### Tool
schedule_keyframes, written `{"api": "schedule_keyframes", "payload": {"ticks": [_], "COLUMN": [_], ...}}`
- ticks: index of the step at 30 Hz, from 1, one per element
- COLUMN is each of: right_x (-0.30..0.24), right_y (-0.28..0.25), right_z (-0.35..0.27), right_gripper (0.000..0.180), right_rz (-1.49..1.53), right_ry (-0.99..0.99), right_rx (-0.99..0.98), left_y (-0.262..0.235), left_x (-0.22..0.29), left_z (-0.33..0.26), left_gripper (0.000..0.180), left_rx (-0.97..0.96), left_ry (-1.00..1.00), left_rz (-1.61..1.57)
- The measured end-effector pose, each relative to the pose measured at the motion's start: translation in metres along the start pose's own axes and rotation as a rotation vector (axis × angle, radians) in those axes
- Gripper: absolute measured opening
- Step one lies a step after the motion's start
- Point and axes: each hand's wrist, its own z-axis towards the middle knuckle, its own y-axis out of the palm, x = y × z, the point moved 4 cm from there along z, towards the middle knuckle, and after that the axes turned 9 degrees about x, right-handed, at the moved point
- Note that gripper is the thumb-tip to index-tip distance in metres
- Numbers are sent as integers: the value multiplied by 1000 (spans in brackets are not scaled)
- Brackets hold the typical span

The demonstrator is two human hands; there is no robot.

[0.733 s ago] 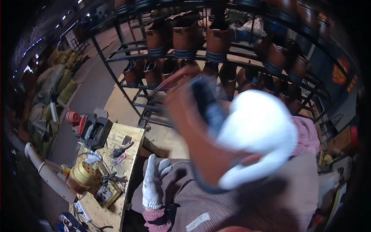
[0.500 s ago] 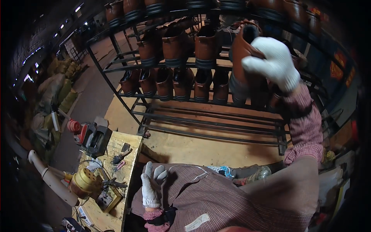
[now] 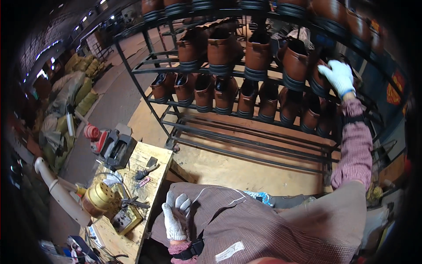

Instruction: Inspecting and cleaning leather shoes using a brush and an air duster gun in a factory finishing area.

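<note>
My right hand, in a white knit glove, reaches to the right side of a black metal rack. Its fingers close on the upper edge of a brown leather shoe on the middle shelf; part of the grip is hidden. Just left of it another brown shoe stands with its heel toward me. Low in front of my body my left hand, gloved too, is empty with its fingers apart, above the brown checked apron.
More brown shoes line the rack's shelves. At the left, a wooden bench carries a brush, pliers, a yellow perforated device and a dark machine. Sacks lie piled beyond it.
My right hand has moved right and away from me. The shoe it held up in front of the rack now stands among the others on the middle shelf. My left hand stays low.
</note>
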Motion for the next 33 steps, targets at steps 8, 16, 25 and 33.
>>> {"api": "schedule_keyframes", "payload": {"ticks": [8, 16, 25, 33], "right_x": [-217, -380, -425, -429], "right_y": [-111, -112, -181, -109], "right_z": [-180, -276, -362, -289], "right_gripper": [34, 41, 59, 33], "right_rz": [328, 1685, 1793, 1601], "right_ry": [-980, -1544, -2256, -1305], "right_rx": [163, -387, -158, -437], "left_y": [-41, -98, -202, -226], "left_x": [-4, -13, -110, 9], "left_z": [-11, -47, -119, -48], "left_gripper": [86, 73, 88, 75], "left_rx": [40, 388, 659, 837], "left_ry": [84, 213, 81, 637], "left_rz": [-17, -222, -322, -637]}}
